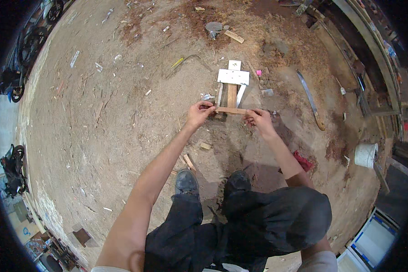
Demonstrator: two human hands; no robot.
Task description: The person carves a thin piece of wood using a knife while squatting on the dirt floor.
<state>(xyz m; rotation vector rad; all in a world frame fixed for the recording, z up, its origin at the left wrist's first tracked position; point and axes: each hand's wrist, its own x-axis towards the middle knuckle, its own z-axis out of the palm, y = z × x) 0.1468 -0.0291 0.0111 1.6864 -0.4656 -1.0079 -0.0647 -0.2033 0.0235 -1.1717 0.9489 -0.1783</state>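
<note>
A short, flat strip of wood (231, 110) is stretched level between my two hands. My left hand (199, 114) pinches its left end and my right hand (259, 121) pinches its right end, fingers closed on both sides. Just beyond the strip stands a small wooden piece, like a low stool or frame, with a white board top (233, 77), pale legs and a brown middle slat (231, 95). Whether the strip touches this frame I cannot tell. A crumpled pale scrap (207, 96) lies beside my left hand.
A machete (308, 94) lies on the dirt to the right. A white bucket (366, 155) stands farther right, near stacked boards. A red cloth (303, 161) lies by my right forearm. Wood offcuts (189, 162) are near my left shoe. Motorbikes (14, 170) line the left edge.
</note>
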